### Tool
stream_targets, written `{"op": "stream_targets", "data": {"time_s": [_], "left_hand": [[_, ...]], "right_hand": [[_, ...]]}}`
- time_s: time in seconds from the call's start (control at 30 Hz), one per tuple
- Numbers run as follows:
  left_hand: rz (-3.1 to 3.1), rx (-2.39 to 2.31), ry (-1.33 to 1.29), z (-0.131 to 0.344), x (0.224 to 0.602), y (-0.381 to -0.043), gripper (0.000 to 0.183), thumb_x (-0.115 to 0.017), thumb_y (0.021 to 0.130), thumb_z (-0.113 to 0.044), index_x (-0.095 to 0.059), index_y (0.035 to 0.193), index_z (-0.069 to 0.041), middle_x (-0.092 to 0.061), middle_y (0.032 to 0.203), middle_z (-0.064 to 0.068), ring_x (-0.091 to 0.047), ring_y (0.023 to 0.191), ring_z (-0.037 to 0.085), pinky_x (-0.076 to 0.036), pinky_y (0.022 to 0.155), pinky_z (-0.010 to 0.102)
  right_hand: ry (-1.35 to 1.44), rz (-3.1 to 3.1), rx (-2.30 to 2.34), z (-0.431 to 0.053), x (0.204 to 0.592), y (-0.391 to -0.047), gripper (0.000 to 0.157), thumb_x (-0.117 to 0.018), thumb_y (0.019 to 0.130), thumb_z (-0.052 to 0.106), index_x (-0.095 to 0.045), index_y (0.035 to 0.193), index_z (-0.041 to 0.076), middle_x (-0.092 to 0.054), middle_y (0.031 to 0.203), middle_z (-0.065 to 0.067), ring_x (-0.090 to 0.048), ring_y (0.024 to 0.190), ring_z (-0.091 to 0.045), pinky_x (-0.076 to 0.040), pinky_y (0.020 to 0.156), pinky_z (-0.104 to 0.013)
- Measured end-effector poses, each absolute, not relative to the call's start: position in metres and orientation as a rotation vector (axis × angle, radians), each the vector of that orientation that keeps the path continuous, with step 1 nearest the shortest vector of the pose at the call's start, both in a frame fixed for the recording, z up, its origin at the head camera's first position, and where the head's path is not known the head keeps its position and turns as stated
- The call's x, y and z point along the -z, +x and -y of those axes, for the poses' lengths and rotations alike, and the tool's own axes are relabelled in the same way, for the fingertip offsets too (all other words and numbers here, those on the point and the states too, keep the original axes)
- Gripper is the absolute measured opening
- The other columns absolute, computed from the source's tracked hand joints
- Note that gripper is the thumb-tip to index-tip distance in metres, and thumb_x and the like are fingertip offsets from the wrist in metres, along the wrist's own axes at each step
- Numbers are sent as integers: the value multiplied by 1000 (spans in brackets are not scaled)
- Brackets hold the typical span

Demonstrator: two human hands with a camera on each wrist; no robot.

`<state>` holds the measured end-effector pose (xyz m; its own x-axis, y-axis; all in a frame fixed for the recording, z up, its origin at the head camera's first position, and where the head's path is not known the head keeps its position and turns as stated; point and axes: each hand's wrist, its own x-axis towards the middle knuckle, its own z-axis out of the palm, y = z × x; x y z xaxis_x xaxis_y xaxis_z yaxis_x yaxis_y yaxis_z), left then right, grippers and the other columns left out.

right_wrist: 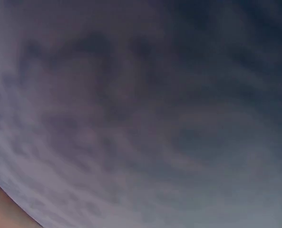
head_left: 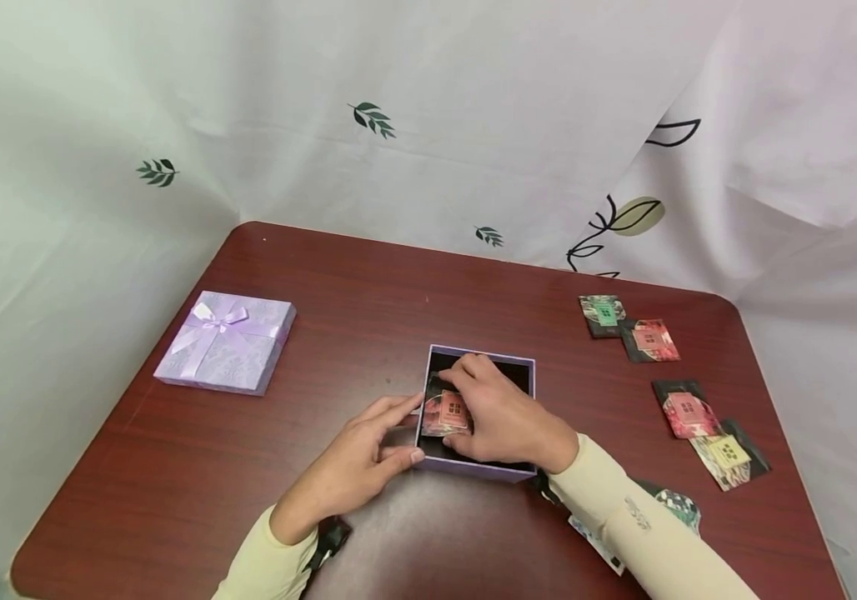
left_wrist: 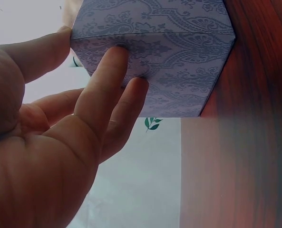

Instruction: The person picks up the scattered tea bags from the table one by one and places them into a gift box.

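An open lilac box [head_left: 473, 471] with a dark inside stands near the middle of the table. Inside it, at its left wall, lies a black sachet with a red label [head_left: 443, 414]. My right hand [head_left: 499, 412] reaches into the box and holds this sachet between thumb and fingers at its near and far edges. My left hand [head_left: 357, 458] rests against the box's left side, its fingers fairly straight. In the left wrist view, the fingertips [left_wrist: 116, 54] touch the patterned wall [left_wrist: 179, 71] and the thumb lies at a corner. The right wrist view is a close blur of a patterned surface.
A lilac lid with a ribbon bow [head_left: 226, 342] lies at the table's left. On the right are a green sachet [head_left: 603, 315], red sachets [head_left: 650, 340] and a yellow sachet [head_left: 730, 454]. Further sachets [head_left: 678, 504] lie partly under my right sleeve. White patterned cloth [head_left: 428, 167] hangs behind the table.
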<state>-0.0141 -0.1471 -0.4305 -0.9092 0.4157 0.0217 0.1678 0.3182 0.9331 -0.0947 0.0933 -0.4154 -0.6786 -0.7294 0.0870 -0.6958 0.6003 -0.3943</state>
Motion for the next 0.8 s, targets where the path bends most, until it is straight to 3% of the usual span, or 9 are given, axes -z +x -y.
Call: {"op": "stream_targets", "data": {"time_s": [0.27,0.8], "left_hand": [[-2398,-1603,534,148,429,-14,71,-75,98,-9,-42,161,-2,-55,148,14,-65,129,28,-62,89,25],[-2380,-1612,548,148,430,-15,70,-74,99,-9,-42,160,0,-54,148,18,-63,130,29,-62,90,26]], "right_hand": [[-1176,-2695,458,-85,421,-95,74,-91,77,31,-63,139,2,-57,120,-3,-48,102,-17,-51,84,-31],[-1130,-2696,489,-83,422,-95,75,-89,83,28,-59,144,-4,-57,138,-11,-54,122,-25,-55,103,-40]]}}
